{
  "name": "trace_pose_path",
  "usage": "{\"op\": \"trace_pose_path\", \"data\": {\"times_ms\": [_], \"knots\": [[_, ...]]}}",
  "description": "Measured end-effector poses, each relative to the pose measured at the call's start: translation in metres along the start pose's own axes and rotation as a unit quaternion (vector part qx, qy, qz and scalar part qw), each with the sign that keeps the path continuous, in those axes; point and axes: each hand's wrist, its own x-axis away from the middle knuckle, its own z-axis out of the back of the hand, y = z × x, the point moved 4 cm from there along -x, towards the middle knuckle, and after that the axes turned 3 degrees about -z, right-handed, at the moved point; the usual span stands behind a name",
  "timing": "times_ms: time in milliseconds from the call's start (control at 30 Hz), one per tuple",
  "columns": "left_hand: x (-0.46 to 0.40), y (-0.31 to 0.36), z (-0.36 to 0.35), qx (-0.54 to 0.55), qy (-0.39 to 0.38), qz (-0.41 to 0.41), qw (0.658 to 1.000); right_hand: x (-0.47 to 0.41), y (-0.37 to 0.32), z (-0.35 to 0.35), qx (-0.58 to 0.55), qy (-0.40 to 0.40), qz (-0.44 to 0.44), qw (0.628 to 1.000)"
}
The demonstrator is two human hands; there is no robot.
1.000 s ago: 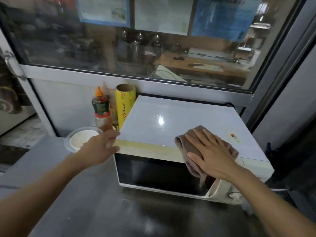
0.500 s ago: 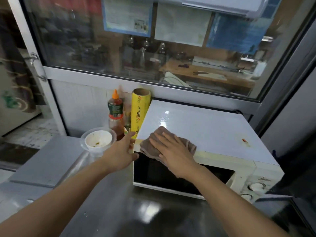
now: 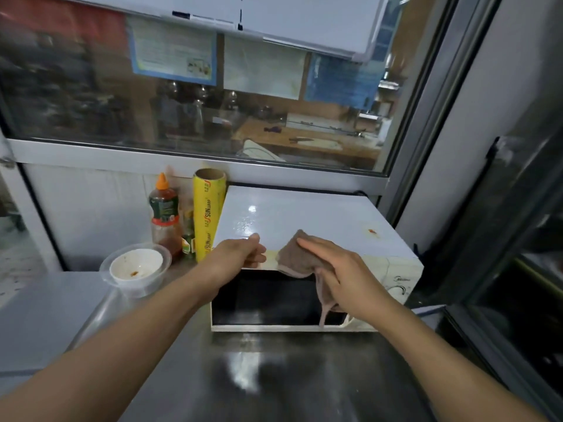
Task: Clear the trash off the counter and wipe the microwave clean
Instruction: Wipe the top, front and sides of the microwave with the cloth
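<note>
A white microwave (image 3: pixel 320 217) stands on the steel counter (image 3: pixel 274 376) under a window. My right hand (image 3: pixel 344 278) presses a brown cloth (image 3: pixel 294 257) flat against the microwave's front top edge, fingers straight; a corner of the cloth hangs down over the dark door. My left hand (image 3: pixel 234 257) grips the front left top edge, thumb on top and fingers curled over the front. A small orange stain (image 3: pixel 371 231) marks the top near the right side. A used white bowl inside a clear plastic container (image 3: pixel 135 266) sits on the counter to the left.
Between the bowl and the microwave stand a chili sauce bottle (image 3: pixel 164 214) with an orange cap and a yellow roll of cling wrap (image 3: pixel 208 214), against the back wall. A dark glass door frame runs along the right.
My right hand has slid the cloth from the microwave's front left corner rightward along the front edge. My left hand has shifted onto the front left top edge.
</note>
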Motion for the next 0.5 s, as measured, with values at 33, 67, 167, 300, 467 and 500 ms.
{"op": "trace_pose_path", "data": {"times_ms": [33,67,167,300,467,500], "knots": [[0.000,0.004,-0.007,0.049,-0.030,0.028,0.998,0.005,-0.005,-0.001,-0.001,-0.005,-0.002,1.000],[0.001,0.008,-0.014,0.097,-0.059,0.047,0.992,0.009,-0.009,-0.001,-0.005,-0.009,-0.012,1.000],[0.005,0.022,-0.032,0.199,-0.112,0.060,0.972,0.019,-0.009,-0.005,-0.022,-0.021,-0.064,0.997],[0.015,0.040,-0.050,0.133,-0.111,0.008,0.985,0.031,-0.003,0.000,-0.056,-0.005,-0.084,0.995],[0.022,0.057,-0.074,0.137,-0.072,-0.032,0.987,0.055,0.025,0.018,-0.301,-0.003,-0.160,0.940],[0.023,0.062,-0.080,0.137,-0.072,-0.042,0.987,0.061,0.034,0.024,-0.359,0.006,-0.193,0.913]]}}
